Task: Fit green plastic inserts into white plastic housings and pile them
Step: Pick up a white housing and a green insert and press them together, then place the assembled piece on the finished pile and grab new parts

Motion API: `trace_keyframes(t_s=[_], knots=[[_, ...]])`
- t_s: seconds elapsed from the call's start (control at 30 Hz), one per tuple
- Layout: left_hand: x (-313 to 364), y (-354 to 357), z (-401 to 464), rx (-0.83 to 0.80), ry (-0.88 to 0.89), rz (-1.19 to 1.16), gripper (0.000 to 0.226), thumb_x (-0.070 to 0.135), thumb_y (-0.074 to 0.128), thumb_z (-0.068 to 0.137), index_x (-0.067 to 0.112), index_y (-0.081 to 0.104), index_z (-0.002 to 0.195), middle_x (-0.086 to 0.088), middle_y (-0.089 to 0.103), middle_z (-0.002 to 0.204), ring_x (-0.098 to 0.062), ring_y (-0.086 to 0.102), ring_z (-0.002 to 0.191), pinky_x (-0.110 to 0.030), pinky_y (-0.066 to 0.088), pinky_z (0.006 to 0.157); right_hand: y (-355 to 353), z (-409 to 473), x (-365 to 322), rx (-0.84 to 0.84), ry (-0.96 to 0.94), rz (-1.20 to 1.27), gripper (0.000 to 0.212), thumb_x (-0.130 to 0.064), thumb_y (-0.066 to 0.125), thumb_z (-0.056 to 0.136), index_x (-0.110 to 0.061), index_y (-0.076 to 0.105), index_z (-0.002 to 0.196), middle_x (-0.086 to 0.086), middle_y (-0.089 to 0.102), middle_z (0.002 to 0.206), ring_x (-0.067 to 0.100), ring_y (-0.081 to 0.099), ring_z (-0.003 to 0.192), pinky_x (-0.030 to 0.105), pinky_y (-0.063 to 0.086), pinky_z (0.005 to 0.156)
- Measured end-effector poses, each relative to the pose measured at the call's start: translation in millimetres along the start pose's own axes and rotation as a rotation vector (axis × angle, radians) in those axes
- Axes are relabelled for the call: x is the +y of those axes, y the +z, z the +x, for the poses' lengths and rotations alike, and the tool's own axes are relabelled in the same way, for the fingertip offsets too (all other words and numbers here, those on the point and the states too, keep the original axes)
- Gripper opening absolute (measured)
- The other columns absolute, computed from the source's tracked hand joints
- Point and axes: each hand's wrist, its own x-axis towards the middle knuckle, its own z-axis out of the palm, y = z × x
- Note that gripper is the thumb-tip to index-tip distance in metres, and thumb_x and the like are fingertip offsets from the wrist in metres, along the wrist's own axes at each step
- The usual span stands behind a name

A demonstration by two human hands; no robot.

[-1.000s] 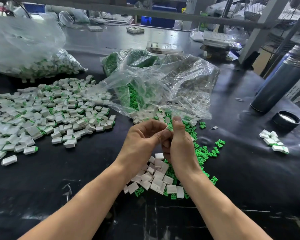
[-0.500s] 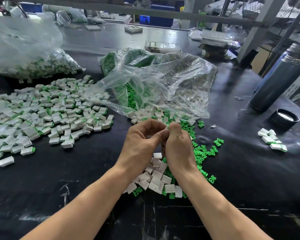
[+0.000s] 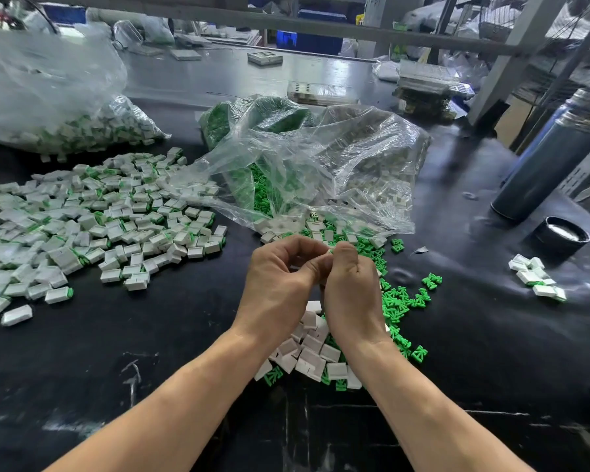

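Observation:
My left hand (image 3: 280,287) and my right hand (image 3: 353,294) meet fingertip to fingertip above the black table, fingers curled round a small part that is almost wholly hidden between them. Under my wrists lies a heap of empty white housings (image 3: 312,352) mixed with loose green inserts (image 3: 402,301) spreading to the right. A wide pile of fitted white-and-green pieces (image 3: 92,226) covers the table on the left.
An open clear bag (image 3: 321,172) of green inserts and white housings lies just beyond my hands. Another bag of fitted pieces (image 3: 82,127) sits far left. A grey flask (image 3: 552,165), its black cap (image 3: 562,236) and a small cluster of pieces (image 3: 535,277) stand right.
My hands stayed pressed together at the same spot. The right thumb has dropped lower against the left fingers, and the view has shifted slightly.

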Motion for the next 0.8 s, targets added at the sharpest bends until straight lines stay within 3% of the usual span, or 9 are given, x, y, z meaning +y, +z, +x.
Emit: trace_keyframes(t_s=[0.1,0.2,0.3,0.43,0.57,0.67,0.73,0.8], knots=[[2,-2,0,0.002,0.004,-0.003,0.003,0.007,0.076,0.089,0.004,0.075,0.089,-0.014,0.075,0.080,-0.015,0.071,0.067,-0.020,0.056,0.059,0,0,-1,-0.019,0.003,0.067,0.062,-0.056,0.026,0.094,-0.032,0.067,0.054,-0.009,0.059,0.049,0.004,0.052,0.046,0.030,0.039,0.058],[3,-3,-1,-0.004,0.010,-0.009,0.005,0.006,0.076,0.090,0.002,0.074,0.092,-0.017,0.074,0.081,-0.015,0.070,0.066,-0.021,0.056,0.059,-2,0,-3,-0.046,0.002,0.092,0.068,-0.063,0.025,0.097,-0.030,0.066,0.053,-0.008,0.059,0.049,0.008,0.053,0.050,0.036,0.042,0.061],[0,-6,1,0.012,0.005,0.045,0.004,0.010,0.076,0.090,0.007,0.075,0.092,-0.009,0.076,0.083,-0.014,0.070,0.072,-0.022,0.057,0.066,-7,0,-1,-0.064,-0.019,0.028,0.073,-0.066,0.024,0.099,-0.027,0.070,0.059,-0.006,0.066,0.056,0.011,0.058,0.053,0.034,0.044,0.060],[-1,-15,8,0.049,0.012,0.165,0.005,0.014,0.079,0.088,0.016,0.075,0.087,0.007,0.074,0.077,-0.001,0.063,0.068,-0.014,0.050,0.065,-17,2,-3,0.019,-0.075,-0.079,0.055,-0.049,0.042,0.106,-0.017,0.064,0.067,0.000,0.066,0.063,0.022,0.064,0.069,0.044,0.050,0.067],[-1,-28,13,0.088,0.037,0.268,0.013,0.010,0.078,0.088,0.021,0.073,0.084,0.008,0.074,0.078,0.002,0.063,0.070,-0.009,0.048,0.068,-22,8,1,0.045,-0.108,-0.158,0.017,-0.033,0.059,0.103,-0.027,0.065,0.088,-0.011,0.068,0.080,0.000,0.062,0.078,0.015,0.044,0.062],[0,-34,15,0.077,0.038,0.276,0.014,0.006,0.077,0.088,0.020,0.074,0.087,0.009,0.075,0.080,0.003,0.065,0.073,-0.007,0.048,0.070,-23,9,3,0.005,-0.126,-0.115,0.010,-0.023,0.066,0.100,-0.030,0.067,0.093,-0.015,0.070,0.084,-0.006,0.063,0.081,0.007,0.044,0.067],[0,-35,15,0.061,0.044,0.278,0.012,0.005,0.078,0.086,0.016,0.075,0.089,0.008,0.076,0.082,0.001,0.068,0.075,-0.009,0.049,0.072,-22,8,2,-0.047,-0.145,-0.068,0.012,-0.018,0.068,0.099,-0.028,0.073,0.094,-0.014,0.073,0.086,-0.002,0.066,0.083,0.013,0.048,0.073],[0,-34,15,0.044,0.054,0.299,0.013,0.006,0.080,0.084,0.016,0.075,0.090,0.007,0.076,0.083,-0.001,0.069,0.076,-0.011,0.051,0.072,-22,6,0,-0.101,-0.144,-0.046,0.010,-0.017,0.070,0.098,-0.025,0.076,0.096,-0.009,0.075,0.090,0.010,0.070,0.089,0.033,0.057,0.082]])
